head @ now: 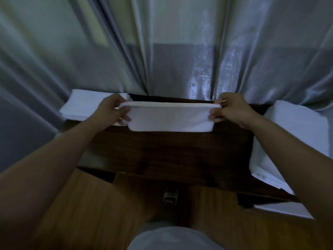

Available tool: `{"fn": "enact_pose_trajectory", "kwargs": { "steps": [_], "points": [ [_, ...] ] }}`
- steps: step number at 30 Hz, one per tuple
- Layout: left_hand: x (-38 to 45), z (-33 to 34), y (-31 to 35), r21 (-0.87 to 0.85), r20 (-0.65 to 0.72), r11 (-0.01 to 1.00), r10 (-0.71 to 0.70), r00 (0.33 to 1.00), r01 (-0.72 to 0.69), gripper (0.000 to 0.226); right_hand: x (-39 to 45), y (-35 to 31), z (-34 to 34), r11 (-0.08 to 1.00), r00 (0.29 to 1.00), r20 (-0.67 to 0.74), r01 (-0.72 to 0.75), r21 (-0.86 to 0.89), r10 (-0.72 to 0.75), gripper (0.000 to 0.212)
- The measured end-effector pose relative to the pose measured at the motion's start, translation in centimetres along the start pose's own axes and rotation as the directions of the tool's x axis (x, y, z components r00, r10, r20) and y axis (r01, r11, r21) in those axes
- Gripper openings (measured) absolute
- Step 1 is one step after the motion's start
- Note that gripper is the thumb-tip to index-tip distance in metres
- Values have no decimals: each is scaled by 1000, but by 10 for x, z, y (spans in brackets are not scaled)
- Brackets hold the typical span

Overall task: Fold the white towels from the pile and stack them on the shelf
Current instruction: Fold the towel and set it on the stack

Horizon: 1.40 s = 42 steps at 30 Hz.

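**A soft towel held by its two ends**

The left hand (112, 110) and the right hand (228, 110) each pinch one end of the towel (171, 118), held above the back edge of the dark shelf (162, 150). It looks light and limp, so the corners seem the best places to grip. A folded stack (81, 107) lies at the left back corner, the pile (292, 141) at the right edge.

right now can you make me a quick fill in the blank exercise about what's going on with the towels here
1. The left hand and the right hand hold a folded ____ towel between them.
2. The towel is held above a dark ____ surface.
3. A stack of folded towels lies beside the ____ hand.
4. Behind the surface hangs a grey ____.

Missing words: white; wooden; left; curtain
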<state>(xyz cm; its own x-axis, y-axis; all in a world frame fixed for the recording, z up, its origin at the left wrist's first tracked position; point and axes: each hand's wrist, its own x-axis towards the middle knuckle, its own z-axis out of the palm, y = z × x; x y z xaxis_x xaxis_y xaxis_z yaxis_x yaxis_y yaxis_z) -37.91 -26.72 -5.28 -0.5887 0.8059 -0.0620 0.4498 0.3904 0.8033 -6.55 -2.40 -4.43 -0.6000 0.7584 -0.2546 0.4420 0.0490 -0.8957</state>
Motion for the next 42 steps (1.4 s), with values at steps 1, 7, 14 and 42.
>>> {"fn": "enact_pose_trajectory", "kwargs": {
  "steps": [1, 7, 14, 42],
  "points": [
    [-9, -5, 0, -82, -34, 996, -27, 999, 24, 10, -4, -7, 6, 1000, 1000, 2, 17, 8, -17, 22],
    [-46, -32, -17, -264, -137, 962, -110, 984, 71, 7, -13, -29, 38, 998, 999, 9, 34, 47, -34, 20],
    [-44, -96, -84, -225, -201, 974, -83, 976, 37, 10, 5, -59, 114, 999, 995, 97, 25, -22, -23, 13],
    [145, -326, -260, -54, 115, 993, -99, 988, 106, 8, 118, -176, 370, 954, 983, -31, -184, -235, 182, 14]
  ]
}}
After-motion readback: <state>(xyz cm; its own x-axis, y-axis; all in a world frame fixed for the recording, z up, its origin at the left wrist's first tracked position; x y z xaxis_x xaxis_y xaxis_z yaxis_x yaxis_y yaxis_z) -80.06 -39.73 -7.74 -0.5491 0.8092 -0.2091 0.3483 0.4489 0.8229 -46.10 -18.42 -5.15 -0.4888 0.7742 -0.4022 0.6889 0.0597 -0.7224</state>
